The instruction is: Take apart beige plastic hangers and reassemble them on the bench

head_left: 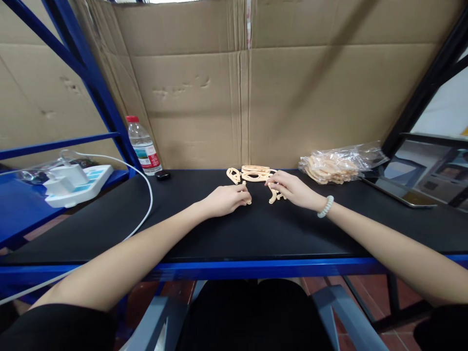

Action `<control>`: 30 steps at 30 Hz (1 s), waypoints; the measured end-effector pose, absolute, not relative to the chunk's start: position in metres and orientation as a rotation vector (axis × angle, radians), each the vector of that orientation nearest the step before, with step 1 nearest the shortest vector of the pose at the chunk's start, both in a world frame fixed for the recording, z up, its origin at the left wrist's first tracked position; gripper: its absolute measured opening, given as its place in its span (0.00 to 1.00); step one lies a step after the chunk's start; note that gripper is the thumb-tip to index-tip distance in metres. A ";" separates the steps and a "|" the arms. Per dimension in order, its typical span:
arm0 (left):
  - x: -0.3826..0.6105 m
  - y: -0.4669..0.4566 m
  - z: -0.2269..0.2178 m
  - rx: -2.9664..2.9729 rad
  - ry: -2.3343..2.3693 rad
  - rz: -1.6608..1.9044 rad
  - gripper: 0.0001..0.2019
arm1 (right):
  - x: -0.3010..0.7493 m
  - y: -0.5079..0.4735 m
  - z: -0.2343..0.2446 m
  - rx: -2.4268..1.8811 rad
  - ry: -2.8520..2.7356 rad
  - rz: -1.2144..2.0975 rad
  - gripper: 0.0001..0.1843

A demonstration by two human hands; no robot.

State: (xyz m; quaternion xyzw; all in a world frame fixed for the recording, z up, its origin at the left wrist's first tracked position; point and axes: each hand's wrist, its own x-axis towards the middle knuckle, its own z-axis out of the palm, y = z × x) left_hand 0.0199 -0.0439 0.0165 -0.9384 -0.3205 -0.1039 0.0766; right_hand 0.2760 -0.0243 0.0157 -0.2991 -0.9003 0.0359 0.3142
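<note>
pale pieces (256,169): lying toward the back of the black tabletop (219,243)
left hand (225,200): fingers curled in, pinching a small piece (249,201)
right hand (294,190): partly open, fingertips at a curved piece (272,196); cannot tell if gripped
clear bag (353,158): more pieces, farther right
bottle (142,146): back left

No lettering can be read. The clear plastic bottle (136,132) with a red round cap (132,118) carries a printed wraparound label (146,155) in red, white and blue-green, its marks too small and blurred to make out as words or numbers.
</note>
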 end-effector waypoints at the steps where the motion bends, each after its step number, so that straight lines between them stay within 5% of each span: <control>1: 0.020 -0.043 0.016 -2.807 -0.961 -0.320 0.10 | 0.275 -0.023 0.014 -0.792 -2.386 0.097 0.15; 22: 0.020 -0.045 0.020 -2.845 -0.905 -0.303 0.09 | 0.244 -0.017 -0.001 -0.690 -2.598 0.022 0.09; 30: 0.014 -0.048 0.036 -2.710 -1.083 -0.458 0.23 | 0.277 -0.002 0.014 -0.875 -2.207 -0.076 0.12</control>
